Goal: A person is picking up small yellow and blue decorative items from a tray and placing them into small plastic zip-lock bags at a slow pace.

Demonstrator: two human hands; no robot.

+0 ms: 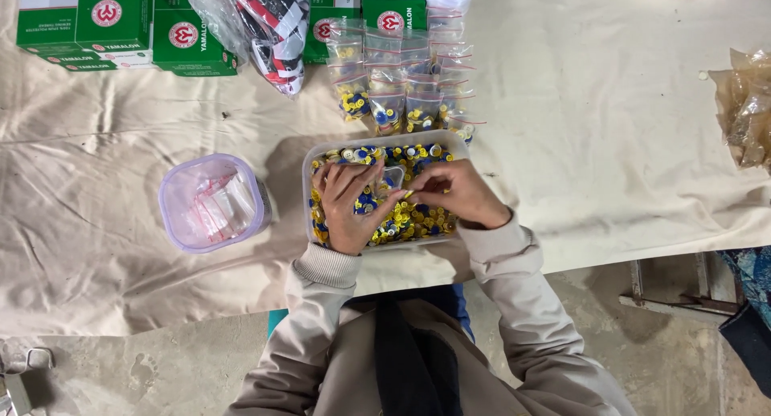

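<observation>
1. The left hand point(347, 207) is lying over the tray point(309, 193), fingers curled around a small clear bag point(391, 177) and holding it above the buttons point(418, 222).
2. The right hand point(458, 193) is meeting it from the other side, fingertips pinched narrowly at the bag's mouth; what they are pinching is too small to tell.
3. The tray is sitting on the cloth point(602, 143) near its front edge, just before the person's sleeves.
4. Filled bags point(405, 87) are crowding the tray's far rim, touching it.
5. A purple tub point(210, 202) of empty bags is standing apart to the left, with bare cloth between.
6. Green boxes point(120, 22) are lining the far edge.
7. Open cloth is stretching to the right.
</observation>
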